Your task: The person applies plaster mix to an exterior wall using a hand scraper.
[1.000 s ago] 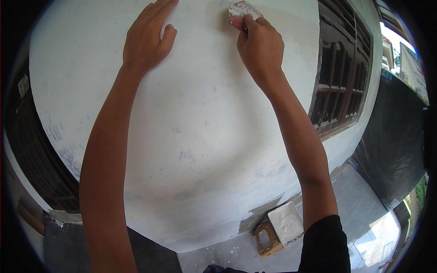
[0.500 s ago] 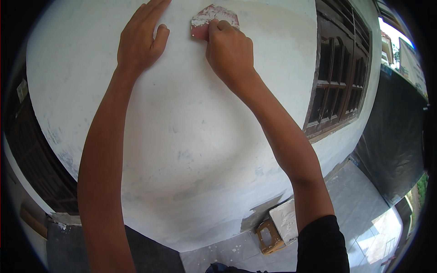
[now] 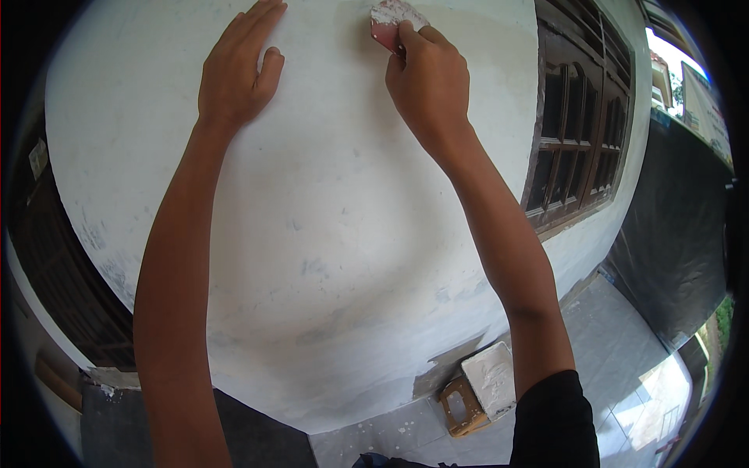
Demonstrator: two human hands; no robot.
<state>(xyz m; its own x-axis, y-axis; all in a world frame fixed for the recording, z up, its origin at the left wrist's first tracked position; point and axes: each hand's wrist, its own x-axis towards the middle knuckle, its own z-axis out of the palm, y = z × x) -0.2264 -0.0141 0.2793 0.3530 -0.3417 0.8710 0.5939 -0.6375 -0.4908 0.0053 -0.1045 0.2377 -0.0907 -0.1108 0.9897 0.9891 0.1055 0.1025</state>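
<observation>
My right hand (image 3: pixel 429 78) is closed round a red putty scraper (image 3: pixel 386 33) whose blade is smeared with white putty. The scraper is against the upper part of a white wall (image 3: pixel 312 195), left of the window. My left hand (image 3: pixel 238 70) lies flat on the same wall at the upper left, fingers stretched upward and thumb apart, holding nothing. Grey and bluish patches mark the lower wall.
A dark wooden window (image 3: pixel 581 117) is set in the wall on the right. Below, a white putty-covered tray (image 3: pixel 491 378) rests on a brown stool (image 3: pixel 460 409). White spatters dot the grey tiled floor (image 3: pixel 367 433). A black sheet (image 3: pixel 671 226) hangs at the right.
My right hand and the scraper have moved right and slightly up along the wall. The left hand has stayed almost in place.
</observation>
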